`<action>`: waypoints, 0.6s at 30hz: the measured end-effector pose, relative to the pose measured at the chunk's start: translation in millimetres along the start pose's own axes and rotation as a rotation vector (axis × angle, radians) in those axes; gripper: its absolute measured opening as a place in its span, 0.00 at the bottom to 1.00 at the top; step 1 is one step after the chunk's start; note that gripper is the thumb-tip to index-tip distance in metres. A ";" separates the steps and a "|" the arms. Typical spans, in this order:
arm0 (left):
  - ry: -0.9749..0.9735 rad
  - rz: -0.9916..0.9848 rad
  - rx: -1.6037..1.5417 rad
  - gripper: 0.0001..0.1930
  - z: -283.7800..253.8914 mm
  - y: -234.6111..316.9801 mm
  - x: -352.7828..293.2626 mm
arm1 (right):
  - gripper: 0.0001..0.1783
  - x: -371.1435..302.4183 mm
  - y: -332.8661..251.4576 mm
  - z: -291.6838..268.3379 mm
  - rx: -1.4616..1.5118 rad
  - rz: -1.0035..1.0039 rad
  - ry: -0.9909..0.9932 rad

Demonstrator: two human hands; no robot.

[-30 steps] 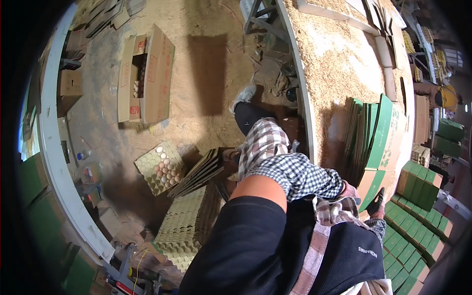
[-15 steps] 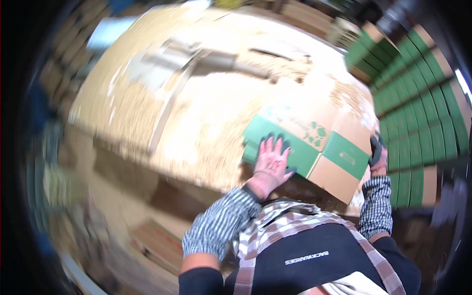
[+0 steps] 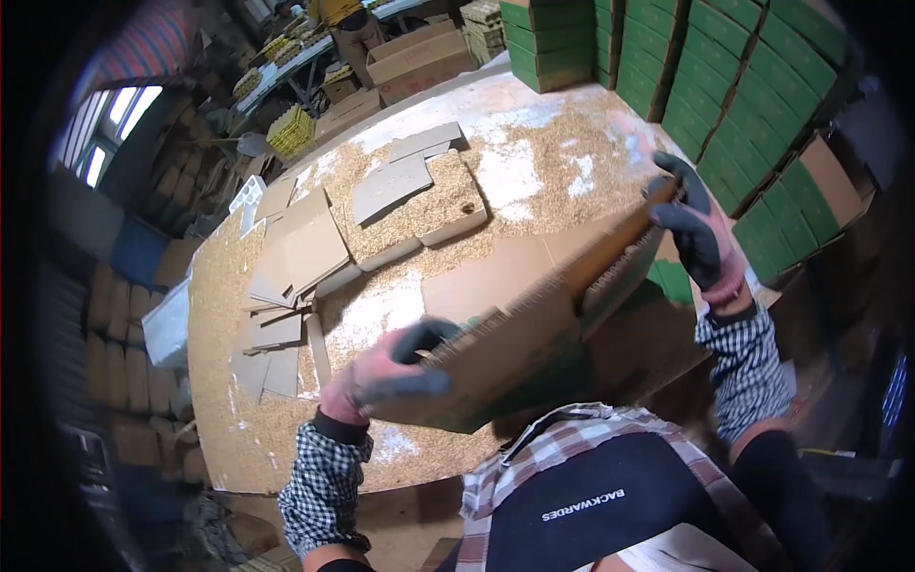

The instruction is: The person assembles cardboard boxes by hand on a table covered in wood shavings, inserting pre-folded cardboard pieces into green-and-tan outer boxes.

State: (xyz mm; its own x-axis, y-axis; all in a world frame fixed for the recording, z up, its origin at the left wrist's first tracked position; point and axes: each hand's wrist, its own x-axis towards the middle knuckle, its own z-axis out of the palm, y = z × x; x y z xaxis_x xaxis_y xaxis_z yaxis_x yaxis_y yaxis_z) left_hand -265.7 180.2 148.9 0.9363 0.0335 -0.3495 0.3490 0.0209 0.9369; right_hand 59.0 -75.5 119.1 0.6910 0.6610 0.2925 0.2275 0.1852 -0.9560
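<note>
Above the table (image 3: 286, 448), both gloved hands grip a flattened cardboard box (image 3: 534, 324).

Daylit, sharp centre; dark, fisheye-bent, blurred rim.

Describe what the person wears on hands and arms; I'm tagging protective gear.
Both the left hand and right hand wear pink knit gloves with dark grey coated fingers and palms. The checked sleeves, black and white, have dark cuffs at the wrists.

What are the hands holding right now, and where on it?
Both hold a flat cardboard box: the left hand grips its near lower corner, the right hand its far upper end.
</note>
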 end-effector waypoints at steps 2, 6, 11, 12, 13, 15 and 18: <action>0.077 0.000 -0.070 0.34 7.9 9.2 -2.2 | 0.37 20.6 3.7 4.0 -0.200 -0.199 -0.135; 0.155 0.089 0.021 0.32 39.9 -0.7 20.7 | 0.29 57.0 22.6 -24.4 0.363 0.073 -0.108; 0.622 0.244 -0.265 0.25 59.2 20.7 25.0 | 0.34 83.0 9.2 -31.5 0.527 0.183 -0.401; 0.827 0.423 -0.280 0.25 68.0 17.7 33.7 | 0.37 81.2 2.4 -17.2 0.558 0.200 -0.470; 0.769 0.577 0.352 0.22 64.0 -2.1 42.0 | 0.40 72.7 8.4 13.6 0.312 0.245 -0.290; 0.411 0.151 1.014 0.25 95.3 22.5 76.7 | 0.44 43.3 3.2 49.1 -0.228 -0.124 -0.080; 0.140 0.317 1.216 0.33 59.4 13.5 51.4 | 0.49 52.0 30.5 54.4 -1.068 -0.732 0.021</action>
State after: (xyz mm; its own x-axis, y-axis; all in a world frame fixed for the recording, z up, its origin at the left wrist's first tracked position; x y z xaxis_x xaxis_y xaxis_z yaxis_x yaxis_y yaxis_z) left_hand -210.5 122.8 144.1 0.9990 -0.0242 -0.0368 -0.0096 -0.9347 0.3553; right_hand 64.5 4.1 104.0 0.1823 0.6401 0.7463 0.9802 -0.1784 -0.0864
